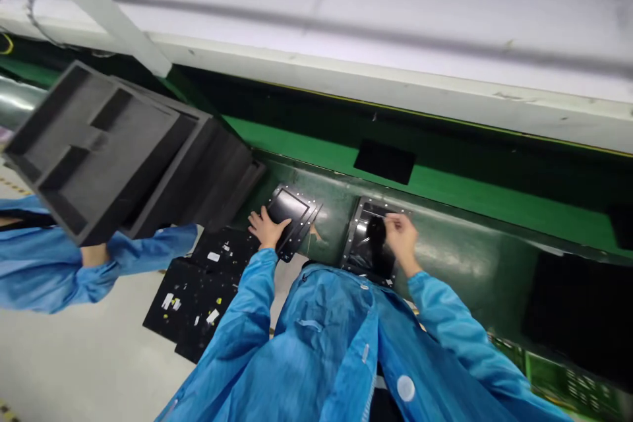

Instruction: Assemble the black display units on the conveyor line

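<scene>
My left hand (267,229) lies with fingers spread on the lower left part of a black-framed screen panel (293,201). This panel overlaps other dark panel edges beneath it. To the right, a second screen panel (368,237) with a glossy black face and small light dots along its border lies on the green bench top. My right hand (403,241) is over the right side of that second panel, thumb and fingertips pinched together near its upper edge. What the fingertips hold, if anything, is too small to make out.
At left, a person's blue sleeves (148,250) reach around a stack of dark foam trays (133,145). Black sheets with pale labels (198,290) lie below it. A black pad (384,161) is on the green strip behind. A white shelf (370,72) overhangs; green circuit boards (568,376) are lower right.
</scene>
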{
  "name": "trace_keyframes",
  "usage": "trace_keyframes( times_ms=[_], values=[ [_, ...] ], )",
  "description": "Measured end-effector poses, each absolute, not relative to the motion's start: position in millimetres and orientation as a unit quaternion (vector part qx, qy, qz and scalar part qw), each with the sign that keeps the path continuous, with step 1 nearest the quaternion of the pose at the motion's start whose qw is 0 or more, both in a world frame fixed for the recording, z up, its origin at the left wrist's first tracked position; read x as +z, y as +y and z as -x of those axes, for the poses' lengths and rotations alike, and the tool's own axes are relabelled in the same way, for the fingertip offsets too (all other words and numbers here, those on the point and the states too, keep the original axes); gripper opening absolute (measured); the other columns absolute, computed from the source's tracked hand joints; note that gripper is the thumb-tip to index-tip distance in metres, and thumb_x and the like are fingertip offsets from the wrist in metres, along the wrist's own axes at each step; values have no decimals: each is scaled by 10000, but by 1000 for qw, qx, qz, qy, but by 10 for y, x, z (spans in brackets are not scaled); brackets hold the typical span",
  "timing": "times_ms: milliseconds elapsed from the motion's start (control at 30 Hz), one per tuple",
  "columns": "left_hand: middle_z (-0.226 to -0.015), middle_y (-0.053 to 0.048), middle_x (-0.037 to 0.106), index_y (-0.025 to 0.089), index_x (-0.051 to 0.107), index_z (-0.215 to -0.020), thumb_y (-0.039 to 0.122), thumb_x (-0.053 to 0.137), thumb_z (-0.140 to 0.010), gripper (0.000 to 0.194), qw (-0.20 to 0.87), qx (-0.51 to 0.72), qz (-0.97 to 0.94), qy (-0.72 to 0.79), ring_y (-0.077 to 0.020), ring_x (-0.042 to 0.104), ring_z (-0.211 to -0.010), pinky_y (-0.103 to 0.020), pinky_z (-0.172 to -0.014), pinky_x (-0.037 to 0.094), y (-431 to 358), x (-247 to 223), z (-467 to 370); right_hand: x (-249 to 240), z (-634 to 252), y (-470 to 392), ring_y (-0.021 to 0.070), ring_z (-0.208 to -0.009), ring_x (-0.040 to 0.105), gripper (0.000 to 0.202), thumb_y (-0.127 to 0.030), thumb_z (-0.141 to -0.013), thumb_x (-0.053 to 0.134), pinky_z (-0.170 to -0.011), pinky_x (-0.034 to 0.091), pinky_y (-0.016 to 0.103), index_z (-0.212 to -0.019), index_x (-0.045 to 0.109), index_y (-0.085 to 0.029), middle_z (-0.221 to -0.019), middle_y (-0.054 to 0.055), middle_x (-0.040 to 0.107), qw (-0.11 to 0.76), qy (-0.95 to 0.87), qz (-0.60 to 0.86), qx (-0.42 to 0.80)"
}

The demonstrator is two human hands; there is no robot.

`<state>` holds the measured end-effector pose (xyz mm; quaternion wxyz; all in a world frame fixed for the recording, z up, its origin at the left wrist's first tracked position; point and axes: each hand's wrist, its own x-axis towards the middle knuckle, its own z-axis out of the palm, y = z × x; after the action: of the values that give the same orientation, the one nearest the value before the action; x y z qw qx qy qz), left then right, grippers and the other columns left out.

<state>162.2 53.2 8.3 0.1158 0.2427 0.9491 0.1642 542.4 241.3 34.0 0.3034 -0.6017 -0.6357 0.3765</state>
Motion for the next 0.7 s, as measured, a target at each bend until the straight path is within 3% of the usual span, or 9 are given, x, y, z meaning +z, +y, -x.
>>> trace_keyframes(
  times_ms=[67,133,267,400,467,567,700],
  values=[
    [-1707,-355,355,159,310,-1705,740,885,-702,1294,159,117,-211,957,-534,288,-1610,-724,-1229,305,271,73,-1372,398,-4907,2062,305,-1040,760,313,-501,-925,678,-986,619,466,-1019,783,-221,-1054,133,817,222,-633,533,515],
    [-1630,-357,454,156,349,-1676,748,899,-669,1291,192,91,-206,955,-531,400,-1535,-710,-1189,347,191,93,-1237,416,-4380,1733,284,-966,769,277,-494,-871,790,-919,643,434,-936,789,-224,-960,110,813,113,-582,488,641],
    [-1440,-334,621,115,563,-1481,694,865,-746,983,169,64,-208,961,-511,541,-1388,-643,-1122,412,127,342,-1195,423,-3656,1323,220,-824,750,334,-456,-762,946,-772,645,340,-879,772,-196,-859,78,776,15,-480,475,737],
    [-1263,-211,731,209,715,-1259,496,696,-951,422,124,104,-308,938,-433,650,-1259,-553,-1091,445,-174,774,-1480,544,-3342,1267,238,-936,749,556,-604,-710,978,-736,630,305,-1056,779,-215,-1023,81,795,46,-492,463,736],
    [-1190,-171,748,266,765,-1164,429,638,-985,273,149,134,-366,909,-405,668,-1239,-538,-1103,449,-308,943,-1791,611,-3278,1292,264,-982,749,584,-641,-707,968,-748,624,313,-1078,782,-231,-1024,70,796,72,-516,460,719],
    [-1185,-145,754,321,812,-1149,470,695,-958,269,245,186,-449,839,-382,672,-1255,-520,-1143,468,-332,1020,-2260,635,-3374,1303,281,-948,748,443,-613,-766,920,-732,595,315,-960,783,-239,-875,49,770,99,-553,498,660],
    [-1485,-138,657,299,779,-1329,534,769,-903,487,280,294,-432,805,-355,577,-1433,-472,-1227,458,-1,780,-2370,543,-3869,1302,243,-828,716,422,-618,-808,837,-686,555,302,-833,716,-215,-803,40,741,162,-507,573,623]
  ],
)
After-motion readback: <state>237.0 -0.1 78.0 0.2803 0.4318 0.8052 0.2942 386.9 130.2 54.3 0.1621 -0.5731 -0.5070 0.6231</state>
